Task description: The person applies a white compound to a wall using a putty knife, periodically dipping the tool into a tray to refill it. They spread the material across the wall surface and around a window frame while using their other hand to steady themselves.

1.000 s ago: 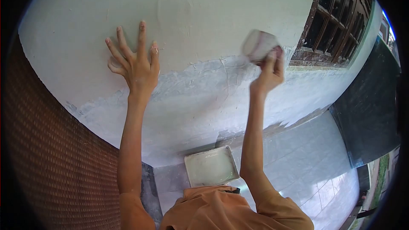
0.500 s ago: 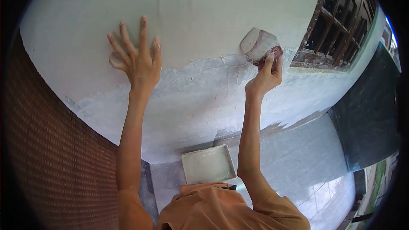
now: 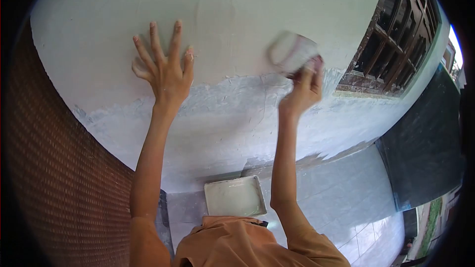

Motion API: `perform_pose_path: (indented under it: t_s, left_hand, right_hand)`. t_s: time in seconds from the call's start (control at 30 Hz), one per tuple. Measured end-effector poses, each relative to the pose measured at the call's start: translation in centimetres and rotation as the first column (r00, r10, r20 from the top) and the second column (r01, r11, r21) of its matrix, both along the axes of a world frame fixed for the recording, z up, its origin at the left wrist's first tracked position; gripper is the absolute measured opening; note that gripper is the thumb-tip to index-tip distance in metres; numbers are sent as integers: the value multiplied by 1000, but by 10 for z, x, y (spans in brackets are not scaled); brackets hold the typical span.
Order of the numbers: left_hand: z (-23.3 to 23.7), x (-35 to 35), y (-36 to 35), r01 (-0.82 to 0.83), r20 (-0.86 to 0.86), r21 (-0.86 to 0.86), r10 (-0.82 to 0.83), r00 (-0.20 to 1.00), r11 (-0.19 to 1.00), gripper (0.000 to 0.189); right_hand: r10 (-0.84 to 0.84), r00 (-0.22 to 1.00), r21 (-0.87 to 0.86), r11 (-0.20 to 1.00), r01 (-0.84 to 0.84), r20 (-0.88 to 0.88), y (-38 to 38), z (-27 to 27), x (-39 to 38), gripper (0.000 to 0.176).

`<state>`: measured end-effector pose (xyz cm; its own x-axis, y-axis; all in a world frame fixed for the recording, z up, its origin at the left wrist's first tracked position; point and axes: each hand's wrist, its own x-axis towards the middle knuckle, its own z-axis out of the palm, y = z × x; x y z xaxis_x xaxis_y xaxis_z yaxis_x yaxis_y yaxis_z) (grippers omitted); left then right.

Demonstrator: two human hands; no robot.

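My left hand lies against the pale wall with its fingers spread. In my right hand is a putty scraper with a broad blade and a dark red handle, gripped between thumb and fingers. The blade is blurred by motion and smeared with whitish paste. It is at the wall surface, just above the ragged edge where the smooth greenish-white coat meets a rougher, bluish-white band. Whitish specks show on the left fingertips.
A shallow tray of pale paste stands on the tiled floor near my body. A brown wooden window frame is set in the wall at right. Brown woven matting runs along the left. A dark panel stands far right.
The scraper in my right hand has moved left and slightly up along the wall, away from the window. My left hand stays spread on the wall. The camera view has shifted a little.
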<state>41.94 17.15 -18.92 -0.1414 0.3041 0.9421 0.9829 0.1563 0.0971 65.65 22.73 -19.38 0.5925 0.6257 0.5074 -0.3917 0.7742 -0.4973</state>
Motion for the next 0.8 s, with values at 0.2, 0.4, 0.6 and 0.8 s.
perform_pose_path:
  t_s: [0.2,0.4,0.6,0.8]
  left_hand:
    - [-5,2,7,73,15,70,-74,997,995,58]
    - [0,1,1,52,-4,17,-52,999,998,57]
    - [-1,6,2,73,24,44,-74,997,996,58]
    - [2,1,-2,67,5,5,-67,998,998,58]
  right_hand:
    - [21,973,-34,999,-13,230,10,-4,-32,41]
    - [-86,994,38,996,84,61,2,7,-1,36]
    - [-41,942,43,999,28,332,-3,6,-54,35]
    - [-169,985,77,982,170,-30,-1,16,-6,33]
